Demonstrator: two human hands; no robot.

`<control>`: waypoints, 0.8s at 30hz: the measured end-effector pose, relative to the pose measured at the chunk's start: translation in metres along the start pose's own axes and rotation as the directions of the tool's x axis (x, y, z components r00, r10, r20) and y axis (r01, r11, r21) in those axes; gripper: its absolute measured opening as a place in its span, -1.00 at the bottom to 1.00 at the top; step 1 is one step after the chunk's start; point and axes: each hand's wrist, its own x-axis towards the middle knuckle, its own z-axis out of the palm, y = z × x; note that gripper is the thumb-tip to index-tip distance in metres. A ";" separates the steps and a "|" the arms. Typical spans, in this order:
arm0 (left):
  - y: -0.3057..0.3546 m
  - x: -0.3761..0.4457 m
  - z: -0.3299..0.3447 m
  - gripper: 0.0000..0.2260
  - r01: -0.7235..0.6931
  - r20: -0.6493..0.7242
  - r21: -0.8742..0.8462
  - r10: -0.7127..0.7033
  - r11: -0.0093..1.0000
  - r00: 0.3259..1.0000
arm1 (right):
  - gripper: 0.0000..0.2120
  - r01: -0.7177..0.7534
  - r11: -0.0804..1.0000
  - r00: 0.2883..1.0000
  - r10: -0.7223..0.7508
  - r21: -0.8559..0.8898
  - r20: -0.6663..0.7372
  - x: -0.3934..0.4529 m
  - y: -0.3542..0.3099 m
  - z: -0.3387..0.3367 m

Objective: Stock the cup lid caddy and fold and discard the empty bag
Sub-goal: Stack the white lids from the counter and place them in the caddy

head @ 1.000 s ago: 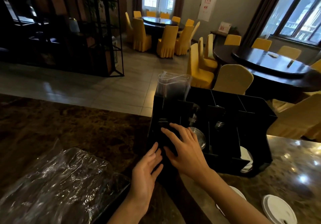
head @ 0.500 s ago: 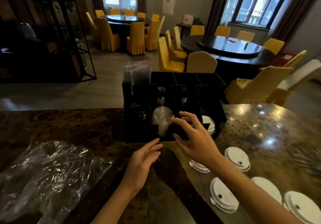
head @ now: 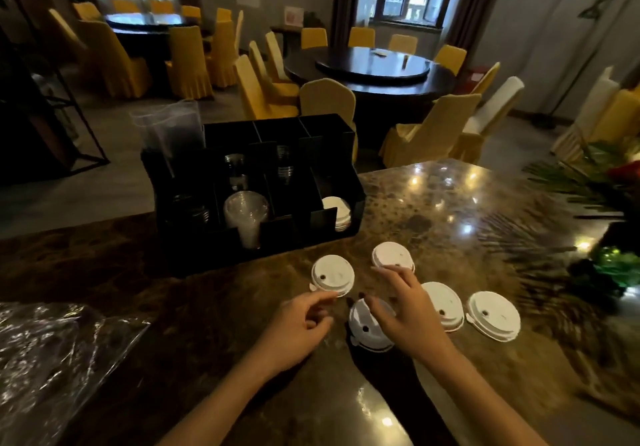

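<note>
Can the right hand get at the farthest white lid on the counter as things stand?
Probably yes. The right hand is open, holds nothing, and its fingertips already sit at the near edge of that lid. Nothing lies between; the caddy stands behind it.

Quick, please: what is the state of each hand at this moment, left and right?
Left hand: loosely curled, fingertips at the edge of a white lid; no clear grip.
Right hand: open, fingers spread over the lids, holding nothing.

No legible text anywhere
</note>
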 end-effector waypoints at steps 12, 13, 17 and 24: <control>0.000 0.025 0.049 -0.42 -0.001 0.164 0.096 -0.015 0.995 0.986 | -0.26 -0.228 0.974 0.973 0.228 -0.014 0.019 -0.056 0.022 0.025; 0.000 0.026 0.049 -0.42 -0.008 0.169 0.101 -0.010 0.995 0.986 | -0.26 -0.232 0.973 0.973 0.232 0.001 -0.004 -0.057 0.023 0.025; 0.002 0.028 0.045 -0.42 -0.031 0.171 0.084 0.016 0.996 0.985 | -0.23 -0.256 0.965 0.963 0.259 0.055 -0.080 -0.059 0.023 0.024; 0.010 0.043 0.011 -0.43 -0.121 0.082 0.076 0.115 0.990 0.990 | -0.22 -0.190 0.979 0.966 0.199 0.068 -0.168 -0.032 0.008 0.022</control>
